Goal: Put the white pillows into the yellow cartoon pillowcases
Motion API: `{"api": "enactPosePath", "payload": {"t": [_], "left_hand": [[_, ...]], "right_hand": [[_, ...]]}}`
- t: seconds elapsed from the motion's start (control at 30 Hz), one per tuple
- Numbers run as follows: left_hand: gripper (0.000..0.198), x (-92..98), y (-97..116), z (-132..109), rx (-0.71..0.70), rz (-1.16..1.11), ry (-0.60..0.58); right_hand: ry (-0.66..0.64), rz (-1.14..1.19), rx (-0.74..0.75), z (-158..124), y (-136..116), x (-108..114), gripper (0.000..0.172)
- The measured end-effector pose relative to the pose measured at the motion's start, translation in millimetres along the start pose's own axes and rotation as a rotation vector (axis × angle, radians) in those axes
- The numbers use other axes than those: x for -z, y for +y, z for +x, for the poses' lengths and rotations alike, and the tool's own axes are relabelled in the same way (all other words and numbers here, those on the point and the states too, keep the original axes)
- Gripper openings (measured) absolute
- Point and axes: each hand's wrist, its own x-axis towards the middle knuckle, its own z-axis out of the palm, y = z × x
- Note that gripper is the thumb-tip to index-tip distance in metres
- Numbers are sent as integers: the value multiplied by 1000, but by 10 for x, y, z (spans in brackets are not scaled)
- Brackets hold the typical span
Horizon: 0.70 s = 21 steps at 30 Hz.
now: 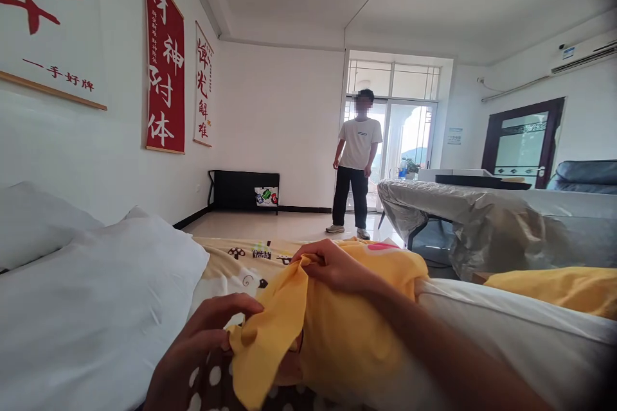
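Note:
My left hand [205, 334] pinches the lower edge of a yellow pillowcase [337, 327] at the bottom centre. Higher up, my right hand [332, 266] is closed on the upper edge of the same yellow fabric, holding its mouth apart. The case is partly pulled over a white pillow [506, 334] that stretches away to the right. A brown polka-dot cloth [207, 385] shows under my left wrist.
Two bare white pillows [96, 308] lie on the left on a cartoon-print sheet [241, 263]. A person [357, 164] in a white T-shirt stands by the glass balcony door. A plastic-covered table [482, 212] stands right; red scrolls [164, 58] hang on the left wall.

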Motion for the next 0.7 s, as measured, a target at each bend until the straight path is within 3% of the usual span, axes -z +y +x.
{"api": "enactPosePath", "payload": {"t": [0.13,0.3,0.47,0.57,0.7], "left_hand": [[24,37,7,127,30,199,-108],[45,-191,96,204,-45,404,-399],[11,-443,25,195,16,494,-206],[26,-511,-57,212,22,329,-124],[38,-406,-141,236,100,-23,-89]], "right_hand": [[26,40,-37,15,-55,-17,15],[91,70,-58,34,-109,-58,15],[134,-10,-67,49,-132,-108,21],[105,9,-64,45,-127,-90,29],[55,11,-29,20,-122,-19,41]]}}
